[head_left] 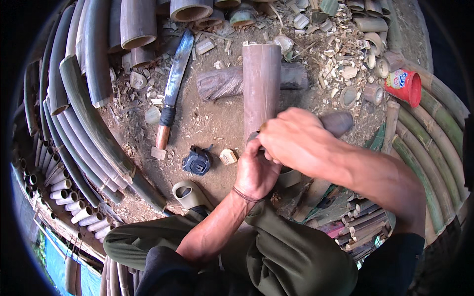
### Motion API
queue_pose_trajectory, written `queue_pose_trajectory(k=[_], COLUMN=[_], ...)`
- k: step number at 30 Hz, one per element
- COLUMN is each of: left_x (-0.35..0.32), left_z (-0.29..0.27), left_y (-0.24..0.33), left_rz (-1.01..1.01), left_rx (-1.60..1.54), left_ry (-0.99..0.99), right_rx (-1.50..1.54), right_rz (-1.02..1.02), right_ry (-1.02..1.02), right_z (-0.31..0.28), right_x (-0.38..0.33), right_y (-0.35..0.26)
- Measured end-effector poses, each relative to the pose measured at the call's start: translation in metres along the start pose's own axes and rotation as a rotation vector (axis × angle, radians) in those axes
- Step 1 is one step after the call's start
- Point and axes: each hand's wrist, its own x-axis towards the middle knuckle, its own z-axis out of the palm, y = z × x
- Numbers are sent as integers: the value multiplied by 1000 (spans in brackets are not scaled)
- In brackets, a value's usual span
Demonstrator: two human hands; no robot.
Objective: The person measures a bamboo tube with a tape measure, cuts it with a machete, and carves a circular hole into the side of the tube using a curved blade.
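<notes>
A thick bamboo tube [261,84] points away from me, its far part lying across a dark wooden log [217,83]. At the tube's near end, my left hand [256,172] is closed round it with the thumb at its left side; the right hand hides most of these fingers. My right hand [294,135] is a fist pressed against the tube just above the left hand. A small dark edge shows by the left thumb, but what the right fist grips is mostly hidden.
Left of the tube lie a machete [173,84] with a wooden handle and a black tape measure [197,161]. Wood chips [340,69] litter the ground. Split bamboo strips [94,118] and a red container [404,88] stand around the sides. My sandal [190,195] is close by.
</notes>
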Motion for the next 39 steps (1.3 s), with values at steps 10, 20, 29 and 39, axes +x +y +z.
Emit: queue_pose_trajectory(k=[10,20,29,39], left_x=[-86,-121,-54,12], left_z=[7,-16,121,240], left_y=[6,55,102,3], left_rz=[-204,26,186,3], left_rx=[1241,2252,2709,3258], left_ry=[-284,99,4,-758], right_rx=[149,1978,2707,3207], right_rz=[83,417,119,-189], right_ry=[139,276,545,734], right_z=[65,137,97,121], right_x=[-76,-23,0,-32], right_y=[-6,-68,-38,-17])
